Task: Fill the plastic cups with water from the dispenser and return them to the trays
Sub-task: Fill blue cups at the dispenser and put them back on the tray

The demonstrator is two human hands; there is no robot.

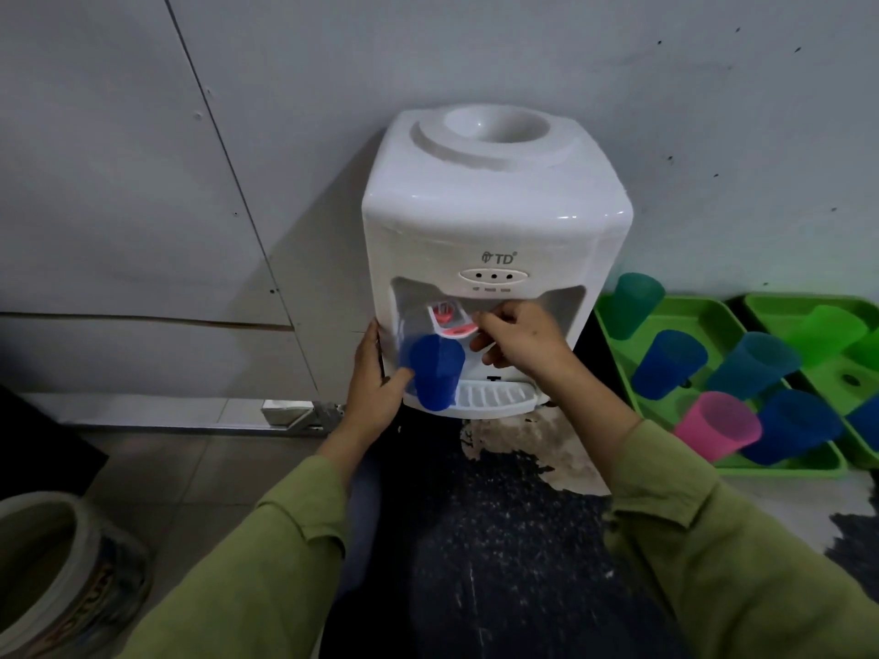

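Note:
A white water dispenser [494,221] stands against the wall on a dark counter. My left hand [376,378] grips a blue plastic cup [435,371] upright under the red tap [449,318], just above the drip tray [494,397]. My right hand [516,337] reaches into the dispenser's recess, fingers curled at the tap next to the red one; that tap is hidden behind the hand. To the right, a green tray [613,321] holds several cups: blue [668,363], teal [751,366], pink [716,425] and green [635,304].
A second green tray [780,306] with a green cup [830,328] sits at the far right. A white bucket [62,577] stands at the lower left on the tiled floor. The counter's dark surface [499,539] is worn in front of the dispenser.

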